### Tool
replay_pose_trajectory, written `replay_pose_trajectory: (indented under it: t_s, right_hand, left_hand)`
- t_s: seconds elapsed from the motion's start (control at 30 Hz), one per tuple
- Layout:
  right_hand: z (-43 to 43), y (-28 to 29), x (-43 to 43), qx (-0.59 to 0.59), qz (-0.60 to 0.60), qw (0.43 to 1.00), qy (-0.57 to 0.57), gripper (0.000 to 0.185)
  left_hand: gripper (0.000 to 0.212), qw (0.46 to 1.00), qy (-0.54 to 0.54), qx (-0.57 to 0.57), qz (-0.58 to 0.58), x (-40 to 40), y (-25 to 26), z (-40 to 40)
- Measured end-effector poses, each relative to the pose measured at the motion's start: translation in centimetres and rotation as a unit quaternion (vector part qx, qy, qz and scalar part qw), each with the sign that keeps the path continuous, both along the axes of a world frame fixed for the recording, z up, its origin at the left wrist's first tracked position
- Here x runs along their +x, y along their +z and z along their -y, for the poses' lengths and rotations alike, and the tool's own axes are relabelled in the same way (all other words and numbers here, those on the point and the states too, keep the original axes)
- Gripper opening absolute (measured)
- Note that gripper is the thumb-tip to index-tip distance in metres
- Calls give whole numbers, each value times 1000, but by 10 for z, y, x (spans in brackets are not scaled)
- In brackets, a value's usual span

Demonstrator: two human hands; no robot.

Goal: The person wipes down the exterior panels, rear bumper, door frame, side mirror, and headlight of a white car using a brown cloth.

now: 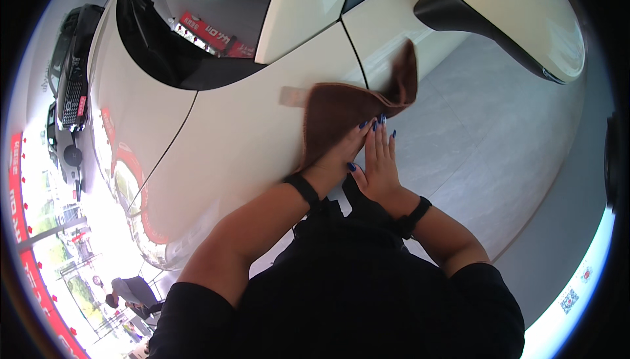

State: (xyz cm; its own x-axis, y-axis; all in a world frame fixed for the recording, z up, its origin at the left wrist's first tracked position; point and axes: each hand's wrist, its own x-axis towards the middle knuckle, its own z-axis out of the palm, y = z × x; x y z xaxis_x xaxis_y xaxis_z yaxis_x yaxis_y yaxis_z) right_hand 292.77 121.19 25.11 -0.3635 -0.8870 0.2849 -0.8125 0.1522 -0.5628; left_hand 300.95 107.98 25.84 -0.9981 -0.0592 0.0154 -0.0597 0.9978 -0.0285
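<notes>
A brown cloth (339, 113) lies over the cream-coloured car's front fender (236, 127), with one corner bent up near the door seam. My left hand (352, 145) rests at the cloth's lower edge, fingers together; whether it grips the fabric is hard to see. Beside it and touching it at the fingertips, my right hand (381, 164) has its fingers extended, thumb apart, just below the cloth. Both hands have dark blue nails, and black bands circle both wrists.
The car's side mirror (517, 19) juts out at the upper right above grey floor tiles (457, 127). The windshield (211, 4) is at the upper left. Dark cars (74, 68) stand beyond the hood, and a seated person (130, 295) is far off at the lower left.
</notes>
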Motion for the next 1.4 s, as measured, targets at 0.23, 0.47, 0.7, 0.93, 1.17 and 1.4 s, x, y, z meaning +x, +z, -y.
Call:
replay_pose_trajectory:
  t_s: [0.23, 0.47, 0.7, 0.93, 1.17, 1.4]
  right_hand:
    - [-20, 3, -5, -21, 123, 991, 52, 33]
    - [34, 2, 17, 182, 214, 927, 249, 36]
    - [48, 63, 32, 301, 297, 816, 395, 48]
    - [59, 105, 44, 145, 216, 895, 361, 38]
    - [103, 159, 59, 66, 178, 943, 272, 16]
    - [118, 162, 98, 118, 11, 960, 254, 5]
  left_hand:
    - [61, 957, 98, 253, 107, 53, 45, -11]
    - [63, 971, 73, 191, 123, 133, 86, -2]
    - [57, 961, 139, 149, 186, 197, 99, 2]
    - [51, 996, 63, -58, -31, 209, 150, 19]
    - [67, 973, 223, -30, -51, 227, 152, 17]
    - [78, 949, 281, -68, -126, 234, 113, 4]
